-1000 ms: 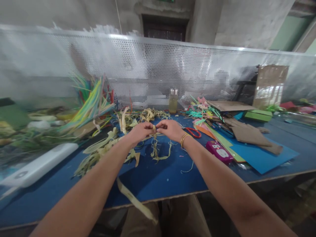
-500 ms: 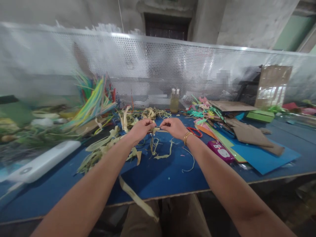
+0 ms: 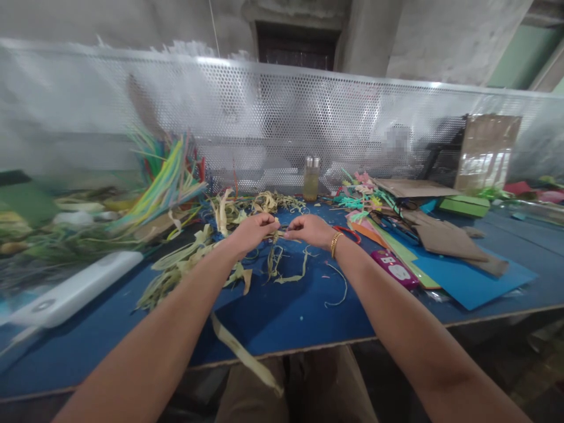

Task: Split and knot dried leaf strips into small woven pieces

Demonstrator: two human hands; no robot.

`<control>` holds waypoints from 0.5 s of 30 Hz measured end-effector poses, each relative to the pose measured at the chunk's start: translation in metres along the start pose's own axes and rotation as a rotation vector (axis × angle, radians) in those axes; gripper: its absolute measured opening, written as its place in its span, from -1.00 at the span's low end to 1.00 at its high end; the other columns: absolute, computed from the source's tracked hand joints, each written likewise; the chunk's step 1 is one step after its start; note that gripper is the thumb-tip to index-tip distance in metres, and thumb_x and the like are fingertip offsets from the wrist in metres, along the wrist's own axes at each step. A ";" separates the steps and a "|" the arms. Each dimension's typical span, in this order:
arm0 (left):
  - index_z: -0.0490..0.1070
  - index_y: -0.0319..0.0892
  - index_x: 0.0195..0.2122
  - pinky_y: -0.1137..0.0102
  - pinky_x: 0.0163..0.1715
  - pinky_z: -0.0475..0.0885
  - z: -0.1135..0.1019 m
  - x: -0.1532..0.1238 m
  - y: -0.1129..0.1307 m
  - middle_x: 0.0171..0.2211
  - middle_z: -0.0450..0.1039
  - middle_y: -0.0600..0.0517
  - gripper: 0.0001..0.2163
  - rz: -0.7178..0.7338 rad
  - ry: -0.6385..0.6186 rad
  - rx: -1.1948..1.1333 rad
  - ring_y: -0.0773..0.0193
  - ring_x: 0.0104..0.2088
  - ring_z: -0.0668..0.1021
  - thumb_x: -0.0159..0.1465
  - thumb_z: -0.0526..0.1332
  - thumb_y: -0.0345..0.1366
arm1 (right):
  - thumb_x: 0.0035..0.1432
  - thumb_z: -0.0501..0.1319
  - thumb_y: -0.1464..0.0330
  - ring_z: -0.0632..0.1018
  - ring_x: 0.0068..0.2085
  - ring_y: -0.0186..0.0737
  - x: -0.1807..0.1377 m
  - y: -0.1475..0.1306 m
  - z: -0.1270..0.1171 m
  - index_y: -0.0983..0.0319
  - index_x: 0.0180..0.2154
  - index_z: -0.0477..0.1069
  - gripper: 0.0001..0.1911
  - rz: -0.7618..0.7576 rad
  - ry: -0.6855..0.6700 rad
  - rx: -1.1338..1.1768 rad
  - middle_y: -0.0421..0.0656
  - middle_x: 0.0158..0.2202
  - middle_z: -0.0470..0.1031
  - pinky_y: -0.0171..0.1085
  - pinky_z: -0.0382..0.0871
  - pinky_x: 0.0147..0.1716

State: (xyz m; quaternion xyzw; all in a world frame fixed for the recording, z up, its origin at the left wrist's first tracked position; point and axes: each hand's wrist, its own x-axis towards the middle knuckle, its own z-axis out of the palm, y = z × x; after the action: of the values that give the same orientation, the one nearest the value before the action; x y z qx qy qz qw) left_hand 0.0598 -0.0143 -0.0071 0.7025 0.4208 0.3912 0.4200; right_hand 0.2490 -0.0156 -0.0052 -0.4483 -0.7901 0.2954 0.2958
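Over the middle of the blue table [image 3: 273,317], my left hand [image 3: 254,230] and my right hand [image 3: 311,230] face each other with fingertips nearly meeting. Both pinch a thin bundle of pale dried leaf strips [image 3: 275,234]; its exact shape is too small to make out. Curled strip ends [image 3: 274,261] hang or lie just below my fingers. A bracelet [image 3: 335,244] circles my right wrist. Left of my left hand spreads a heap of dried leaf strips [image 3: 176,273], and one long flat strip [image 3: 247,355] crosses the table's front edge.
Red-handled scissors [image 3: 352,234] lie beside my right wrist. Further right are a purple power socket [image 3: 393,270], coloured paper [image 3: 476,288] and cardboard pieces [image 3: 453,238]. A glass bottle [image 3: 311,179] stands at the back by a perforated metal screen [image 3: 291,117]. A white elongated device [image 3: 79,288] lies left.
My right fingers have shifted slightly and sit a little lower against the bundle. My left hand has barely moved, and the surroundings look the same.
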 end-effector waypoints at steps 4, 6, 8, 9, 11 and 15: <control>0.34 -0.17 -0.46 0.44 -0.40 0.32 -0.001 -0.002 0.005 -0.52 0.28 0.13 -0.71 -0.070 -0.016 -0.087 0.38 -0.49 0.36 -0.03 0.31 -0.07 | -0.06 0.26 0.16 0.22 -0.57 -0.43 0.001 0.002 -0.003 0.27 -0.53 0.41 -0.72 0.017 0.016 0.040 -0.27 -0.62 0.30 -0.35 0.06 -0.56; 0.36 -0.17 -0.43 0.43 -0.36 0.35 -0.002 -0.004 0.008 -0.48 0.30 0.11 -0.70 -0.097 -0.034 -0.114 0.37 -0.44 0.38 -0.05 0.32 -0.07 | -0.04 0.24 0.18 0.23 -0.55 -0.42 0.002 0.004 -0.004 0.26 -0.53 0.40 -0.74 0.012 0.025 0.055 -0.27 -0.60 0.30 -0.35 0.08 -0.53; 0.35 -0.17 -0.41 0.42 -0.33 0.36 -0.002 -0.005 0.009 -0.46 0.30 0.10 -0.70 -0.119 -0.057 -0.142 0.36 -0.43 0.39 -0.06 0.34 -0.09 | -0.01 0.22 0.19 0.24 -0.54 -0.42 0.003 0.006 -0.007 0.25 -0.52 0.37 -0.75 0.011 0.052 0.047 -0.27 -0.59 0.29 -0.35 0.10 -0.51; 0.35 -0.16 -0.41 0.42 -0.32 0.36 -0.002 -0.006 0.009 -0.46 0.30 0.10 -0.70 -0.129 -0.067 -0.158 0.37 -0.42 0.39 -0.06 0.34 -0.10 | -0.01 0.22 0.20 0.24 -0.54 -0.41 0.003 0.007 -0.008 0.25 -0.52 0.37 -0.76 0.015 0.064 0.038 -0.27 -0.59 0.28 -0.35 0.10 -0.50; 0.33 -0.16 -0.42 0.42 -0.31 0.36 -0.003 -0.006 0.009 -0.45 0.29 0.11 -0.71 -0.142 -0.080 -0.198 0.38 -0.42 0.39 -0.06 0.35 -0.12 | 0.00 0.21 0.21 0.25 -0.53 -0.41 0.003 0.008 -0.012 0.25 -0.52 0.36 -0.77 0.030 0.071 0.022 -0.27 -0.57 0.29 -0.34 0.11 -0.48; 0.32 -0.16 -0.43 0.46 -0.33 0.33 -0.005 -0.006 0.010 -0.46 0.28 0.13 -0.74 -0.150 -0.076 -0.278 0.42 -0.44 0.37 -0.02 0.34 -0.16 | -0.01 0.22 0.24 0.27 -0.50 -0.39 0.001 0.007 -0.017 0.26 -0.52 0.36 -0.79 0.029 0.035 0.062 -0.26 -0.55 0.33 -0.33 0.13 -0.45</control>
State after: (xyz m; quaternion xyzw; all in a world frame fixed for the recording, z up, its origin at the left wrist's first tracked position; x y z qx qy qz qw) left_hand 0.0562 -0.0214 0.0027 0.6185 0.3976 0.3864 0.5568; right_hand 0.2652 -0.0082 0.0009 -0.4556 -0.7686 0.3163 0.3189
